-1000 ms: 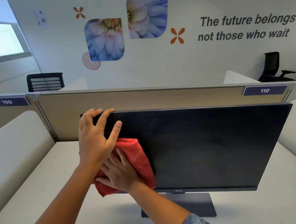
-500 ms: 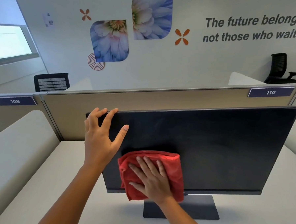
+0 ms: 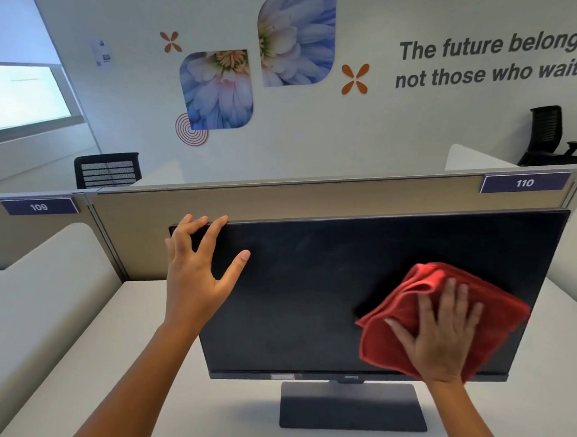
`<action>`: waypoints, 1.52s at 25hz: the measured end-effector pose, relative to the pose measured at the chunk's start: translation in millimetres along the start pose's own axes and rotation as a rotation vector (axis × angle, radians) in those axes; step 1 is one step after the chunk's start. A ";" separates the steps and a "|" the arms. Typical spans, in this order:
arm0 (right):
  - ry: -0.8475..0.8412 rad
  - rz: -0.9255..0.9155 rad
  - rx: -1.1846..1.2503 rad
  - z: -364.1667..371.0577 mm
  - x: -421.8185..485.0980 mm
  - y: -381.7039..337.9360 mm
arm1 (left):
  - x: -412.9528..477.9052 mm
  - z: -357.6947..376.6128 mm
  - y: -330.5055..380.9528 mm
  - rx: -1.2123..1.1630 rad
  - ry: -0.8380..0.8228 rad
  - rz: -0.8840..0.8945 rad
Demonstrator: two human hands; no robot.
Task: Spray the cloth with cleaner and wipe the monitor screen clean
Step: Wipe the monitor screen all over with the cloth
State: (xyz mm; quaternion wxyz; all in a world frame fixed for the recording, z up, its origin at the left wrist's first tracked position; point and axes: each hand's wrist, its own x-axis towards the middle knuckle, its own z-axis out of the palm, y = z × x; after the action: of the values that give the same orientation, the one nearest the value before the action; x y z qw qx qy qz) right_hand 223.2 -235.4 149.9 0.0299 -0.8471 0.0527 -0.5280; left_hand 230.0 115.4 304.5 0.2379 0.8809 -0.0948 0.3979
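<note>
Monitor (image 3: 310, 286), location?
— Upright on its flat stand base (image 3: 354, 405), on the pale desk (image 3: 236, 429), directly before the beige partition (image 3: 315, 199). Screen dark, faintly smudged.
— Hands?
— Well apart. Left hand (image 3: 194, 273) grips the top-left corner, fingers hooked over the edge. Right hand (image 3: 441, 333), fingers flat and spread, presses the red cloth (image 3: 502, 313) on the screen's lower right.
— Room?
— Partition plates (image 3: 524, 182) read 109 and 110. Wall (image 3: 385, 130) carries flower decals (image 3: 217, 91) and lettering (image 3: 489, 61). Two black chairs (image 3: 107, 170) stand beyond. A bright pane (image 3: 19, 97) shows at far left.
</note>
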 end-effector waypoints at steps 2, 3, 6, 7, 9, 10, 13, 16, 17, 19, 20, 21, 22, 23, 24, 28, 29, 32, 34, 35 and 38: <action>-0.010 0.124 0.012 -3.9 -0.2 15.4 | -1.1 0.9 0.3 0.009 -0.010 -0.005; -0.009 0.164 0.028 -5.6 -0.7 19.0 | -1.9 1.4 0.5 0.019 -0.018 -0.006; 0.011 0.159 0.090 -7.7 0.0 18.2 | -3.9 2.1 0.2 0.073 -0.042 0.009; 0.016 0.153 0.114 -8.2 1.2 15.0 | -4.7 2.1 -0.2 0.092 -0.052 0.017; 0.025 0.161 0.154 -9.5 4.1 3.5 | -6.6 2.2 -0.9 0.122 -0.065 0.025; 0.027 0.166 0.165 -10.2 4.8 -4.6 | -7.2 2.2 -0.7 0.131 -0.067 0.025; 0.010 0.115 0.176 -13.2 3.4 -38.4 | -7.8 2.7 1.7 0.140 -0.076 0.012; -0.075 -0.011 0.226 -19.5 -7.1 -76.8 | -8.0 0.8 5.6 0.149 -0.100 0.010; -0.099 -0.039 0.253 -22.0 -10.8 -87.8 | -7.8 -0.9 6.7 0.155 -0.114 0.008; -0.132 -0.046 0.312 -27.7 -15.2 -105.4 | -8.4 -5.2 10.4 0.174 -0.143 -0.002; -0.148 -0.041 0.339 -30.7 -16.1 -111.9 | -10.5 -6.8 13.4 0.184 -0.153 -0.007; -0.160 -0.040 0.363 -34.2 -16.5 -117.8 | -14.8 -7.4 17.4 0.187 -0.159 -0.009; -0.172 -0.047 0.390 -38.4 -17.1 -123.5 | -21.8 -6.8 21.9 0.180 -0.161 -0.002; -0.187 -0.057 0.421 -43.0 -18.3 -129.0 | -31.3 -4.4 27.2 0.163 -0.168 0.011; -0.205 -0.067 0.453 -47.8 -19.7 -134.3 | -42.1 -1.0 32.9 0.141 -0.179 0.028; -0.263 -0.059 0.531 -64.1 -29.0 -151.0 | -80.3 14.0 56.1 0.002 -0.304 -0.058; -0.279 -0.044 0.558 -68.6 -32.4 -154.0 | -87.9 16.7 60.2 -0.051 -0.383 -0.104; -0.340 -0.001 0.593 -81.4 -46.6 -162.6 | -103.6 21.1 67.0 -0.299 -0.639 -0.285; -0.385 0.013 0.616 -89.6 -61.2 -166.4 | -110.0 23.6 65.6 -0.395 -0.681 -0.375; -0.404 0.017 0.634 -92.7 -68.6 -167.0 | -112.2 24.1 64.5 -0.413 -0.678 -0.387; -0.464 0.012 0.652 -101.5 -88.2 -161.1 | -117.9 20.7 64.1 -0.444 -0.707 -0.396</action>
State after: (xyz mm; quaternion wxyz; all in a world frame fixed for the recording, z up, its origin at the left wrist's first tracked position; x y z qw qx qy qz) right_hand 102.8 -64.3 133.2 0.3114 -0.8896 -0.1209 -0.3116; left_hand 142.3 46.8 226.8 0.4456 0.8913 -0.0828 -0.0099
